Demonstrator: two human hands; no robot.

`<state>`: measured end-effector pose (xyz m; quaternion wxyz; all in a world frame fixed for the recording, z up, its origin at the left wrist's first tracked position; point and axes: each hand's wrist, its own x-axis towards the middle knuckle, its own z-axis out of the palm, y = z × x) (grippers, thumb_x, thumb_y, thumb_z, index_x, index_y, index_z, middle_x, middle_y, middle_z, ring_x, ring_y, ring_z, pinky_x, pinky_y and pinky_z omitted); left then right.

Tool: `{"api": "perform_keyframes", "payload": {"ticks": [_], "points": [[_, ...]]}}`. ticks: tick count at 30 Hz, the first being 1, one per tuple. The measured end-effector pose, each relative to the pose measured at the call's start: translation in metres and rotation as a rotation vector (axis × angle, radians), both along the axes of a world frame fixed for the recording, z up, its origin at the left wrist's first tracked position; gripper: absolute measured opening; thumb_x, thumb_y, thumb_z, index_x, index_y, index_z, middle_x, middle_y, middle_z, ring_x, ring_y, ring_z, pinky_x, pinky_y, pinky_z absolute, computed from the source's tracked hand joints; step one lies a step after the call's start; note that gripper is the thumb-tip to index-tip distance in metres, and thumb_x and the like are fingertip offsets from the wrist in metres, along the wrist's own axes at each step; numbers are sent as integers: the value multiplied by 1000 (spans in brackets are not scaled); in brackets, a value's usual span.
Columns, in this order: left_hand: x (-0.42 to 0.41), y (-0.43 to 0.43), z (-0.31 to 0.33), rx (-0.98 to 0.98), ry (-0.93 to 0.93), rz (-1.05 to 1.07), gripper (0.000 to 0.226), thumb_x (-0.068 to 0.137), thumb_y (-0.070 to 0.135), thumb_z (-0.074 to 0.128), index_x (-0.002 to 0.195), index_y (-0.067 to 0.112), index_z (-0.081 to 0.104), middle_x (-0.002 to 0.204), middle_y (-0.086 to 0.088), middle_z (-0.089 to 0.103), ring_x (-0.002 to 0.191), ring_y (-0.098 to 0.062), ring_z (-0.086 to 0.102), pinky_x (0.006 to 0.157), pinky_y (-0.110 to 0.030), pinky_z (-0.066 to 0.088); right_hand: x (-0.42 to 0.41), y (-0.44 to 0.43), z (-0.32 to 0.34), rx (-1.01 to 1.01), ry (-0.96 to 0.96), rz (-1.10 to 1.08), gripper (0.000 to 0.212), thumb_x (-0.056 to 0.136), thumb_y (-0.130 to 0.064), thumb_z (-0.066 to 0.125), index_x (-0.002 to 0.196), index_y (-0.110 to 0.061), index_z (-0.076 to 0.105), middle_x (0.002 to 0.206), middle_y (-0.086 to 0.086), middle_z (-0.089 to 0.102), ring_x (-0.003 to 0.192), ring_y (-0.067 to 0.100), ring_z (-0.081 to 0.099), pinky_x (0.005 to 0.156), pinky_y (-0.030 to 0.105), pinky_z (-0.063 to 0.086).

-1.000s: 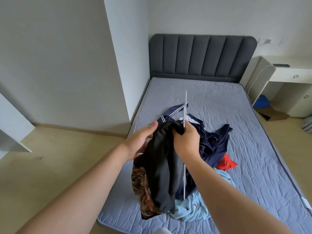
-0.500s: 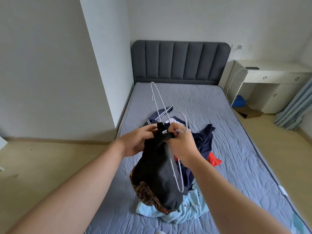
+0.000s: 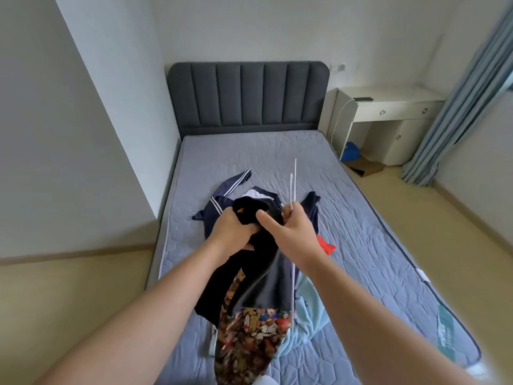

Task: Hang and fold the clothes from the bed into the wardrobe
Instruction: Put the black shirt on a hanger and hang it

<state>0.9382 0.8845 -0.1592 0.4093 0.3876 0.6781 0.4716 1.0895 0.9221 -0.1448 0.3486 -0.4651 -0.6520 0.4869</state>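
The left grip was closed round a bunched fold of the black garment, fingers curled into the cloth; the right grip sat just beside it, touching the same fabric, with its fingers pinched on a white wire hanger and its thumb lying across the black cloth. The hanger was seen edge-on; one part rose above the right grip and another ran straight down below it, along the garment's edge. The black garment hung down from both grips, held above the bed; a multicoloured printed fabric showed below it, though whether that was part of the same piece could not be told. Beyond the grips a navy jacket with white stripes lay crumpled on the mattress; a red garment lay just right of the right wrist; a light blue garment lay beneath the right forearm. Well beyond the grips stood the dark grey headboard; far off to the right were a white desk, a cardboard box on the floor, and a blue-grey curtain.
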Motion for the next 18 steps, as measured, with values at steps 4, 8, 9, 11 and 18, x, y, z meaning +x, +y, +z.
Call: {"api": "perform_keyframes", "payload": {"ticks": [4,8,9,11,18], "points": [[3,1,14,-31,-296,-103,41,72,12,54,109,1,68,96,-26,69,90,-46,70,77,-52,62,-3,8,-8,41,-74,-133,31,83,-26,74,87,-26,44,89,-1,61,80,18,60,73,38,53],[-17,-2,17,-122,-239,-33,34,97,28,52,120,2,59,102,-24,69,72,-40,73,61,-41,61,1,20,-12,85,-109,-132,37,81,-1,63,80,-27,37,80,-7,53,67,14,45,56,17,39],[-23,-3,17,-125,-100,5,32,99,34,53,117,7,60,99,-18,71,65,-33,73,54,-36,58,2,22,-13,81,-120,-126,37,78,4,58,80,-26,38,81,-7,55,67,14,45,55,17,37],[-39,-4,21,-117,338,19,28,95,47,56,103,20,59,87,-4,71,59,-24,72,50,-28,49,4,26,-13,68,-169,-106,37,72,8,49,80,-26,38,85,-5,57,68,13,46,57,22,38],[-57,-10,36,112,881,6,38,92,43,58,65,21,43,57,10,48,72,-11,49,68,-33,32,-3,37,-12,43,-239,-77,33,78,4,57,82,-25,42,87,-6,61,70,11,49,58,24,40]]}}
